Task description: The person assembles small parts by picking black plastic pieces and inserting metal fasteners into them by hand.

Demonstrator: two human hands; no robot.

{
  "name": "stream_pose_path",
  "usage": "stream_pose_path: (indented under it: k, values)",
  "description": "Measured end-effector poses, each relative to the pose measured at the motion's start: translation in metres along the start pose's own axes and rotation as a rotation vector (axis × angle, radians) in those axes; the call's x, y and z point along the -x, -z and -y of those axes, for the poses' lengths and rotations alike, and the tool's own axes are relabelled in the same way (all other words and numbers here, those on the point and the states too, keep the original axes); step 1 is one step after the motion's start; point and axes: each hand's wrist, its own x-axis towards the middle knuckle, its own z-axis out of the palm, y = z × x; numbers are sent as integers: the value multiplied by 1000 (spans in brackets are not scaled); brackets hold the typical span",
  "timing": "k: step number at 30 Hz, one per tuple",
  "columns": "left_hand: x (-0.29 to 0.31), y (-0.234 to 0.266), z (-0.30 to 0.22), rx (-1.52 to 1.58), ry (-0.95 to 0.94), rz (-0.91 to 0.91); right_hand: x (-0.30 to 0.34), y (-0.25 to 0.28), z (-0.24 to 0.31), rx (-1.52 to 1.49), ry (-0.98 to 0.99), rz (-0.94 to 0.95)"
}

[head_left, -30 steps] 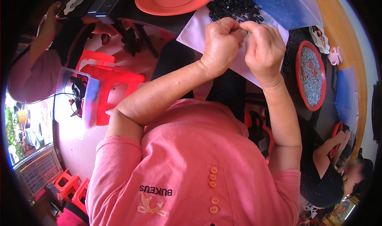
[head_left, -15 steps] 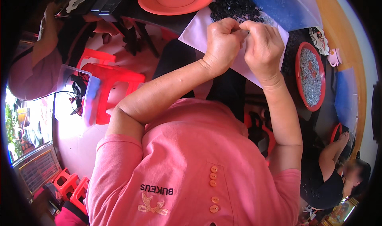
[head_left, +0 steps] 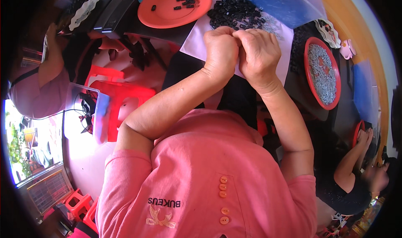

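Observation:
My left hand point(head_left: 221, 51) and my right hand point(head_left: 260, 58) meet over a pale pink sheet point(head_left: 193, 43), both with fingers curled in and pressed together. Whatever they pinch is hidden behind the knuckles. Just beyond my fingertips a heap of small black plastic pieces point(head_left: 234, 9) lies on the sheet. To the right of that heap are thin silvery metal pieces point(head_left: 272, 26).
An orange plate point(head_left: 161, 21) with several black pieces stands far left. At right are a red tray point(head_left: 308, 72) of silvery pieces, a scalloped dish point(head_left: 333, 37) and a pink cup point(head_left: 346, 49). A translucent blue sheet point(head_left: 276, 5) stands behind. Other people sit at both sides.
The whole view has shifted a little, showing more of the far table. My hands stay together, turned slightly; the gap between their fingertips has narrowed.

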Motion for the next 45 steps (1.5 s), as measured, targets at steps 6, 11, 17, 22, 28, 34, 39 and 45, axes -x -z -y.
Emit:
stream_pose_path:
  k: [6,11,17,22,28,34,39,45]
  values:
    - [6,-2,-3,31,73,-29,2,2,3,-50,-26,13]
    - [14,-1,-13,-153,17,112,1,6,-1,-117,-60,-54]
    - [-33,28,-71,-496,-196,153,-7,32,-32,-438,-490,-31]
    - [-87,50,-96,-841,-395,39,9,48,-63,-612,-859,-119]
    - [21,71,-103,-969,-203,384,25,59,-65,-580,-791,-118]
    - [52,179,126,-1948,-105,1246,8,52,-78,-571,-632,-82]
    - [63,145,196,-1821,692,1342,24,47,-95,-376,-492,-77]
    - [16,153,252,-1655,780,1374,23,51,-84,-276,-278,125]
